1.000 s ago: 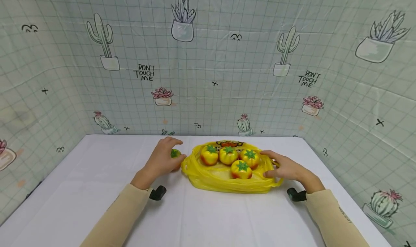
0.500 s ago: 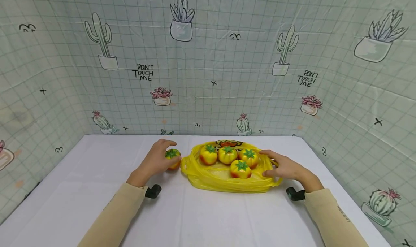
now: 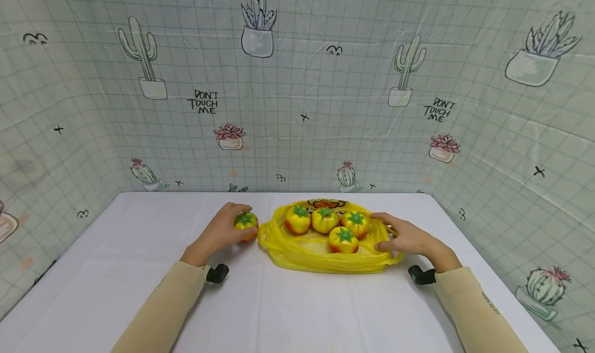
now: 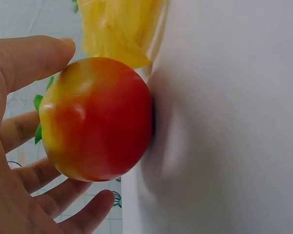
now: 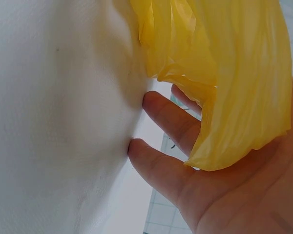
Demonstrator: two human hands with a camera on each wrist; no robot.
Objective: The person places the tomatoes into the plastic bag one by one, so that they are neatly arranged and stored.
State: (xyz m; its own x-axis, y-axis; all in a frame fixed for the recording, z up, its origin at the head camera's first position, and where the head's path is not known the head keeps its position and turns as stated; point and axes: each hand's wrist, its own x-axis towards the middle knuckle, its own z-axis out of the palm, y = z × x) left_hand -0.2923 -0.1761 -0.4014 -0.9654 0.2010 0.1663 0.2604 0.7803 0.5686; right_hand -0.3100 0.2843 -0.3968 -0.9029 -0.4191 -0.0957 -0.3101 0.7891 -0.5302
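Note:
At the table's middle lies a yellow plastic bag [image 3: 297, 260], flattened and open at the top. Several yellow-and-red tomatoes [image 3: 343, 241] with green star-shaped tops rest in it. One more tomato [image 4: 97, 122] stands on the table left of the bag, and my left hand [image 3: 222, 231] holds it, thumb in front and fingers curved round the far side. My right hand [image 3: 406, 238] rests at the bag's right end, thumb and forefinger spread apart on the plastic. A fold of the bag [image 5: 249, 97] covers part of its palm. Two fingertips [image 5: 154, 100] reach the table.
The table [image 3: 297, 311] has a white cover. Behind and at both sides hangs a grid-patterned cloth [image 3: 279, 151] with printed cacti. Each wrist carries a black camera mount [image 3: 217, 273].
My left hand has shifted slightly left and closed in round the tomato, more of which shows now. The right hand and the bag have stayed put.

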